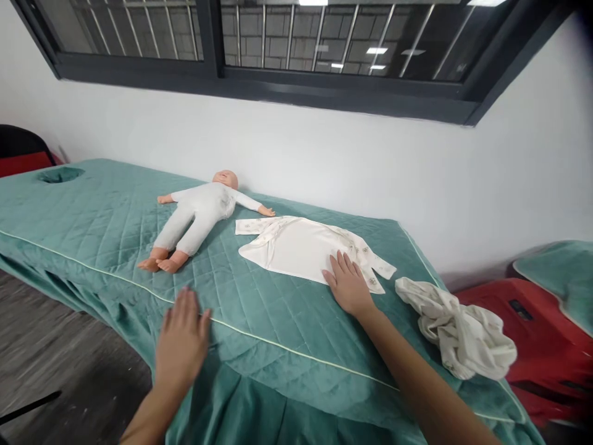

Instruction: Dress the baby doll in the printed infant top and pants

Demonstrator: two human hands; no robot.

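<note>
A baby doll (206, 201) in a white outfit lies on its back on a green quilted bed cover (278, 315), arms spread, bare feet towards the near edge. To its right a white baby top (301, 244) is spread flat, with small printed patterns on its sleeves. My right hand (348, 281) rests flat on the near right part of the top, fingers stretched. My left hand (183, 340) is at the near edge of the bed, below the doll's feet, fingers extended and holding nothing; whether it touches the cover I cannot tell.
A crumpled white cloth (458, 327) lies at the bed's right end, beside a red object (532, 334). The bed stands against a white wall (324, 161) under a dark-framed window (324, 86). A face hole (60, 175) is at the far left.
</note>
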